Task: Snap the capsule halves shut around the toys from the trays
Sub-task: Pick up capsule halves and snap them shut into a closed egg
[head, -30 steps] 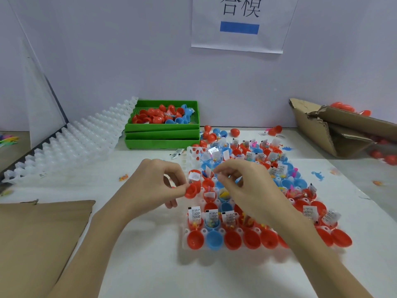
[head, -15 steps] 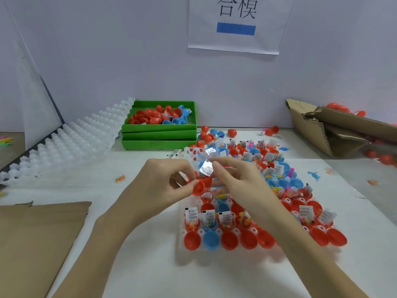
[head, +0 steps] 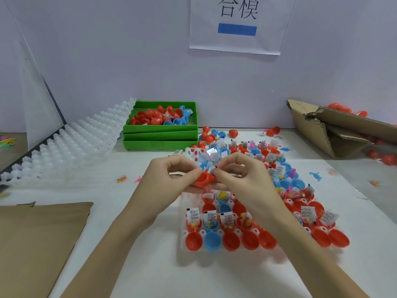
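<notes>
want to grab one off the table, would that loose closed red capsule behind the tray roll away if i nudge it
Probably. The red capsule is egg-shaped and lies loose on the flat table, so a nudge would likely roll it. It looks like thin smooth plastic, so probably light and a bit slippery.

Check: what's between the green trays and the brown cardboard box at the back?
Head view: loose red and blue capsules scattered on the white table between the green trays and the cardboard box.

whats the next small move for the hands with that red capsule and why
Probably tuck the white paper slip down into the red capsule, then press the halves together. The left hand grips the capsule above the tray, and the right hand pinches the slip, which sticks out at the capsule's rim, so closing now could trap it.
</notes>
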The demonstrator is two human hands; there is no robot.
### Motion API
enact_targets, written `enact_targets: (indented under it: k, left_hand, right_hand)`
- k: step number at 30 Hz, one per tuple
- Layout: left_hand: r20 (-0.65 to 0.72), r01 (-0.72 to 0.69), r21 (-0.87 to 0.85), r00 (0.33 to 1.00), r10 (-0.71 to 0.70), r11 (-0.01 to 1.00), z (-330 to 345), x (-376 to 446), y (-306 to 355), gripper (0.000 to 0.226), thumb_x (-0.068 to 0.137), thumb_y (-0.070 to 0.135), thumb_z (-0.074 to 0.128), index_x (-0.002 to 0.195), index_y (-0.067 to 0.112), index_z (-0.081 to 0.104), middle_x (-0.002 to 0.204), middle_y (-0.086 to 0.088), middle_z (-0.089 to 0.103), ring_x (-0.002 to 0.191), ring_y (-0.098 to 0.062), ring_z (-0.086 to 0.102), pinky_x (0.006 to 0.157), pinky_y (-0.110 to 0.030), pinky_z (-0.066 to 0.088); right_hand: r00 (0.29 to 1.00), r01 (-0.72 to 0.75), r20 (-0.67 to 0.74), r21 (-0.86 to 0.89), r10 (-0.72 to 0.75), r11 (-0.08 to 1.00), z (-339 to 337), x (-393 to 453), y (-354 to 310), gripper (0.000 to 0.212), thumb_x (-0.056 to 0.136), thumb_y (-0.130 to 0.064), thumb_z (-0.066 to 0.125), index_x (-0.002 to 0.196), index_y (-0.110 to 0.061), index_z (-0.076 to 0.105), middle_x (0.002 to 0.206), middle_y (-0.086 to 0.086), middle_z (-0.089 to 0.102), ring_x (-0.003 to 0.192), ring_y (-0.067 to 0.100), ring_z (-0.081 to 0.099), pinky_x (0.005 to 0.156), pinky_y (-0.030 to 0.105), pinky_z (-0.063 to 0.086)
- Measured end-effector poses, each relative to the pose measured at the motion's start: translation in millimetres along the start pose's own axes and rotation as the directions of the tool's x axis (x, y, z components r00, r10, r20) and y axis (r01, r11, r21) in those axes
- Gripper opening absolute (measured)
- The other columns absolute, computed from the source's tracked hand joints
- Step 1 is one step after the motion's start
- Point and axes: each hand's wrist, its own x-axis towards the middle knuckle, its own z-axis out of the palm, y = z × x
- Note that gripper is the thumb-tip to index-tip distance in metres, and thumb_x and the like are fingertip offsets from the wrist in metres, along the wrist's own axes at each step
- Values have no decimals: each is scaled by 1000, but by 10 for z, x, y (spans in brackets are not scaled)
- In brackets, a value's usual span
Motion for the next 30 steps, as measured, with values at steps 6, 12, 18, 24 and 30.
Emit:
enact_targets:
  k: [6,12,18,24,30]
  left_hand:
    - [62,5,-29,998,-3,1000,-3,-6,26,30,74,19,91,102,22,79,95,3,81,89,-13,78,73,-16,58]
    - [1,-61,-4,998,61,998,4,3,18,31,79,14,89,108,20,79,98,6,81,93,-13,77,79,-18,59]
    - [-52,-159,-9,986,158,987,37,-5,40,32,80,22,86,110,29,80,99,9,80,92,-11,76,78,-17,58]
    - [-17,-301,74,953,303,951,119,-12,34,43,87,24,78,130,28,73,118,7,70,107,-13,71,89,-23,59]
    - [-26,-342,126,937,348,931,145,-9,-14,32,90,14,79,120,20,76,116,7,71,107,-18,72,85,-30,62]
  right_hand:
    - [1000,-25,17,22,24,999,-16,-9,-48,6,90,-3,76,91,-4,70,86,4,78,81,20,79,70,24,62]
    - [999,24,48,13,-25,1000,-54,-19,-82,8,90,-14,78,95,-8,76,88,1,80,84,17,78,74,18,60]
    - [991,127,46,-55,-125,990,-36,-7,-94,9,96,-19,71,101,-16,78,89,-6,80,85,11,78,76,16,58]
    - [952,301,19,-255,-307,919,2,-70,-102,13,91,-17,76,101,-25,79,88,-15,78,85,4,75,77,18,60]
    - [899,395,-10,-410,-437,822,10,-85,-94,19,88,-13,79,103,-25,80,97,-16,76,89,2,73,77,16,59]
